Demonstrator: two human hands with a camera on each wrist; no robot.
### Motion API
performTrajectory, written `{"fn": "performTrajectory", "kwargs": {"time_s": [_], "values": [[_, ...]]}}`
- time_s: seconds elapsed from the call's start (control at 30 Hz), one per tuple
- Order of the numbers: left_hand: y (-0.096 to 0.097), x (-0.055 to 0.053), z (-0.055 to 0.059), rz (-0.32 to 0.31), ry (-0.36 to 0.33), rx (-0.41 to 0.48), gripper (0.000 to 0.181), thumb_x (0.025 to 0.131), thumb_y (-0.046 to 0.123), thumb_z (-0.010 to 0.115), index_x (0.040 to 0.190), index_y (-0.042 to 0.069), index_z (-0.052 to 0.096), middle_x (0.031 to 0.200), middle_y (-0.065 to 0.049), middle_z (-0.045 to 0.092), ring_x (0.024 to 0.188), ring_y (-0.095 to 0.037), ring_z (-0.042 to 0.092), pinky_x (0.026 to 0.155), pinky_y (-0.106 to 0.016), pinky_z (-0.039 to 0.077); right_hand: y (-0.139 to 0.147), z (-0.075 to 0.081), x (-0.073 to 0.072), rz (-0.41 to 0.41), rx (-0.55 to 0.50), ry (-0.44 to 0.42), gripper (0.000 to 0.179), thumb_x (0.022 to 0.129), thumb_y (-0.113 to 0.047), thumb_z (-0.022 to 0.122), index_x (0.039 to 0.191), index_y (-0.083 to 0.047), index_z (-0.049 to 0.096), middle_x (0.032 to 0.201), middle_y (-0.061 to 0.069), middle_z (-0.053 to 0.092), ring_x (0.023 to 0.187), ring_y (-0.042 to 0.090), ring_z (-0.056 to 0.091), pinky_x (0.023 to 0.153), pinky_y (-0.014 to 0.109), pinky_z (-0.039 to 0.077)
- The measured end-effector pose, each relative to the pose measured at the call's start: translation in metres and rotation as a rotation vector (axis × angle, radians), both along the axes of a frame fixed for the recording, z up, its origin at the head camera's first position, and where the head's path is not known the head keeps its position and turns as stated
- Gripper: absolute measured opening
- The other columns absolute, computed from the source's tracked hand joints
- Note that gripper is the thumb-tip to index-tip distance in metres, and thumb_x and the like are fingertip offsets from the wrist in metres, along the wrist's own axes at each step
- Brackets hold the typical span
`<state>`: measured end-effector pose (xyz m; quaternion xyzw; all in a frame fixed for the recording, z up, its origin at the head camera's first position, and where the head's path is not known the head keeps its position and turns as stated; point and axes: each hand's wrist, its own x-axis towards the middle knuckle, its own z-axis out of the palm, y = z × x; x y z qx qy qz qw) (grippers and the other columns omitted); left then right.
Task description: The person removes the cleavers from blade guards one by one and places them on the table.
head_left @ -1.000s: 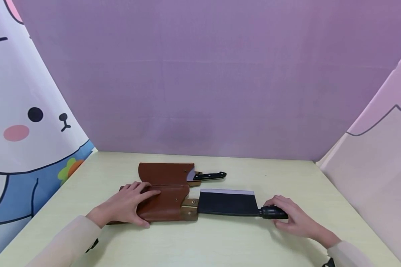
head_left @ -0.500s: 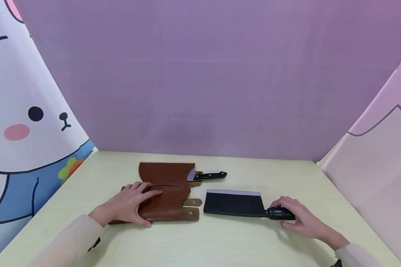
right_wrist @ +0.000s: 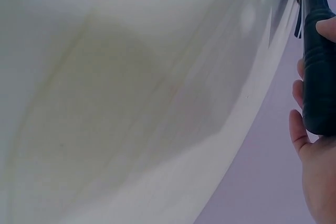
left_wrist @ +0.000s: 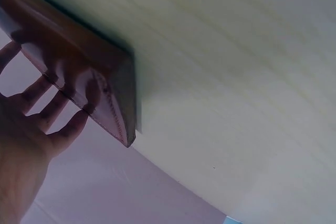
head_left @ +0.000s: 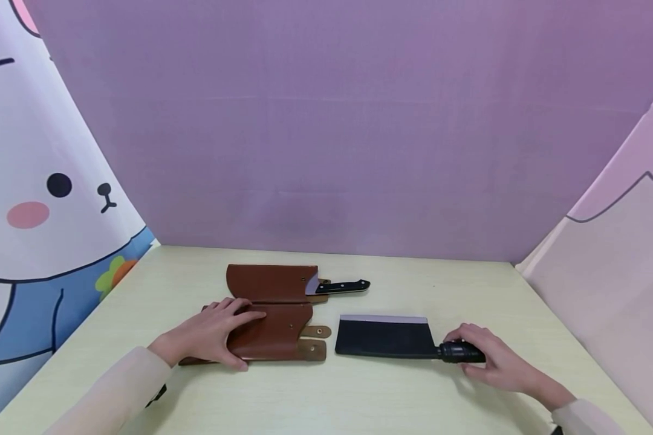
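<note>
My right hand (head_left: pixel 492 357) grips the black handle of a cleaver (head_left: pixel 383 338), also seen close up as a dark ridged handle (right_wrist: pixel 319 72) in the right wrist view. The cleaver's wide black blade has a pale edge along its far side and points left. My left hand (head_left: pixel 209 332) rests on a brown leather knife sheath (head_left: pixel 272 332), fingers spread over it and thumb at its near edge. Two tan straps (head_left: pixel 311 349) stick out of the sheath's right end, a short gap from the blade. In the left wrist view, fingertips touch the glossy sheath (left_wrist: pixel 79 61).
Behind the first sheath lies a second brown sheath (head_left: pixel 269 284), holding a knife whose black riveted handle (head_left: pixel 348 286) points right. Both are on a pale wooden table (head_left: pixel 413 399). A purple backdrop (head_left: pixel 332 133) rises at the table's far edge, with printed cloth (head_left: pixel 60 254) on the left.
My right hand has drawn the cleaver rightward out of the near sheath's mouth, then slightly toward me. The straps now show fully. My left hand and the far sheath stay almost still.
</note>
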<state>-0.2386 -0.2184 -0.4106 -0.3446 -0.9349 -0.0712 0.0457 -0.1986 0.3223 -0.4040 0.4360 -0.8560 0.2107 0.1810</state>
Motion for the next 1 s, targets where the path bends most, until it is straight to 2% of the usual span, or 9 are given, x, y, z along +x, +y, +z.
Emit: {"fn": "performTrajectory", "kwargs": {"time_s": [0.4, 0.63, 0.8, 1.0], "values": [[0.000, -0.003, 0.001, -0.004, -0.064, 0.004, 0.092, 0.059, 0.079, 0.059, 0.135, 0.028, 0.043, 0.131, -0.004, 0.040, 0.114, -0.024, 0.042, 0.084, -0.051, 0.040, 0.003, -0.004, -0.002, 0.026, -0.017, -0.001, 0.060, 0.053, 0.004, 0.076, 0.107, -0.014, 0.058, 0.095, -0.010, 0.058, 0.084, 0.005, 0.050, 0.074, 0.024, 0.032], [0.001, -0.003, 0.003, 0.006, -0.120, -0.009, 0.093, 0.060, 0.078, 0.059, 0.136, 0.028, 0.041, 0.134, -0.007, 0.039, 0.118, -0.027, 0.040, 0.088, -0.055, 0.037, 0.004, -0.004, -0.005, 0.045, -0.007, -0.050, 0.059, 0.055, 0.005, 0.076, 0.107, -0.014, 0.057, 0.096, -0.009, 0.058, 0.083, 0.002, 0.050, 0.070, 0.025, 0.033], [0.001, -0.002, 0.006, 0.010, -0.156, -0.010, 0.093, 0.061, 0.077, 0.060, 0.137, 0.027, 0.041, 0.136, -0.007, 0.038, 0.120, -0.028, 0.039, 0.090, -0.057, 0.036, 0.005, -0.004, -0.012, 0.123, -0.020, -0.095, 0.056, 0.057, 0.007, 0.075, 0.107, -0.011, 0.057, 0.096, -0.006, 0.061, 0.081, 0.004, 0.053, 0.069, 0.025, 0.037], [0.001, -0.002, 0.006, 0.013, -0.171, -0.019, 0.093, 0.061, 0.077, 0.059, 0.137, 0.027, 0.040, 0.136, -0.007, 0.037, 0.121, -0.027, 0.038, 0.092, -0.057, 0.035, 0.010, -0.009, -0.020, 0.160, -0.037, -0.189, 0.055, 0.057, 0.011, 0.073, 0.106, -0.009, 0.057, 0.095, -0.003, 0.063, 0.078, 0.005, 0.056, 0.068, 0.021, 0.043]]}}
